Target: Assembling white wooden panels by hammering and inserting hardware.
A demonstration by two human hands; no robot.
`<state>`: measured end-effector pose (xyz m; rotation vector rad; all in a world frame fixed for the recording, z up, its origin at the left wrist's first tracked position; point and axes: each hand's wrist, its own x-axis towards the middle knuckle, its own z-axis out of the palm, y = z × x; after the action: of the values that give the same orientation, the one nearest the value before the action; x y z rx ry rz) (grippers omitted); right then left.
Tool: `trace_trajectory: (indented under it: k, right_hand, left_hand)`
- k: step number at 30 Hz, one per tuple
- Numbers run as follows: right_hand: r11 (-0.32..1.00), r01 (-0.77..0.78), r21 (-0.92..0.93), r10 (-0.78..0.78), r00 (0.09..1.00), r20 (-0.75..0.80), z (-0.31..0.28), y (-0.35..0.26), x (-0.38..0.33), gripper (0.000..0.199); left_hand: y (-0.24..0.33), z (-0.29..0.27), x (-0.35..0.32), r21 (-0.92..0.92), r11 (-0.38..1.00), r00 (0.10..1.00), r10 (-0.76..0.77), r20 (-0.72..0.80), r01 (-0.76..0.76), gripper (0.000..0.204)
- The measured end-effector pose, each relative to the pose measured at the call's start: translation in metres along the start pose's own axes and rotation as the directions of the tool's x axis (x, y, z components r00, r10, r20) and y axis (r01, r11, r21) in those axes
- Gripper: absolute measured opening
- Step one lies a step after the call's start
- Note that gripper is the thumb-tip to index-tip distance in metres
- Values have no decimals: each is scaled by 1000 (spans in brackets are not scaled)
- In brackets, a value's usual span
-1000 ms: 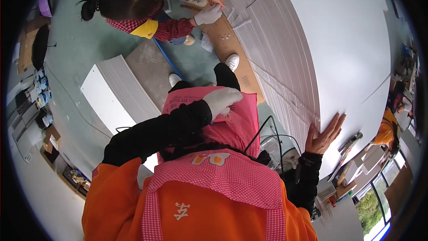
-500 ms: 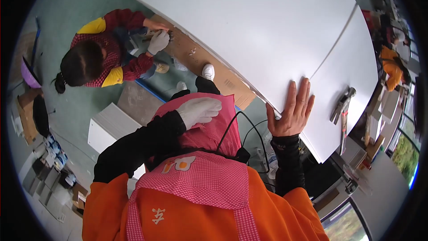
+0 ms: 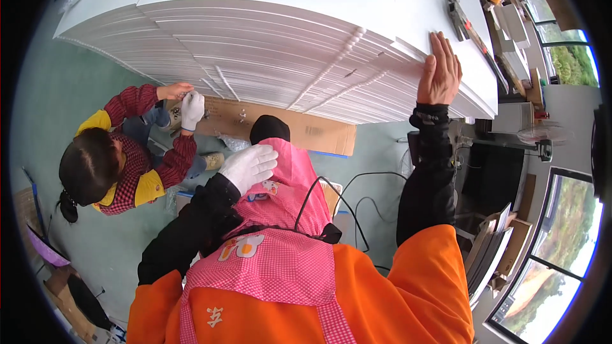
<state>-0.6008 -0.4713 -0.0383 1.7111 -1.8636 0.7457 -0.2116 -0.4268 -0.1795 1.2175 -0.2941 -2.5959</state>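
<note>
My left hand point(image 3: 250, 167), in a white glove, lies flat with its fingers stretched out on the pink checked apron point(image 3: 290, 175) over my leg. It holds nothing. Bare and flat, my right hand point(image 3: 441, 71) rests on the near edge of a tall stack of white panels point(image 3: 255, 44), fingers extended toward the far side. Just beyond its fingertips a claw hammer point(image 3: 468, 28) with a red and black handle lies on the stack's top.
At the left a co-worker point(image 3: 121, 159) crouches beside the stack, hands together, one gloved. A flat cardboard sheet point(image 3: 319, 134) lies along the stack's foot. A black cable point(image 3: 357, 207) loops by my apron. At the right are a fan point(image 3: 545, 137) and leaning boards point(image 3: 497, 255).
My view has tilted up, so the stack's layered side now shows. The right hand stays on the panel edge; the left stays on the apron. One foot has shifted.
</note>
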Motion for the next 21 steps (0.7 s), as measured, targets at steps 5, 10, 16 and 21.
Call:
trace_trajectory:
  k: [5,10,16,21]
  right_hand:
    - [999,-11,-46,-5,945,-328,17,-4,0,31]
    - [999,3,-37,-19,891,-453,21,-7,-4,29]
    - [995,37,-88,-80,819,-568,25,-6,1,23]
    - [997,3,-76,-51,773,-633,28,-7,-2,27]
  left_hand:
    - [-19,-14,-35,4,999,998,53,-16,-53,41]
    - [-33,-15,-51,60,996,993,69,-95,-64,41]
    - [-46,-24,-54,98,995,987,36,-156,-21,38]
    - [-47,-21,-53,186,982,972,8,-234,36,35]
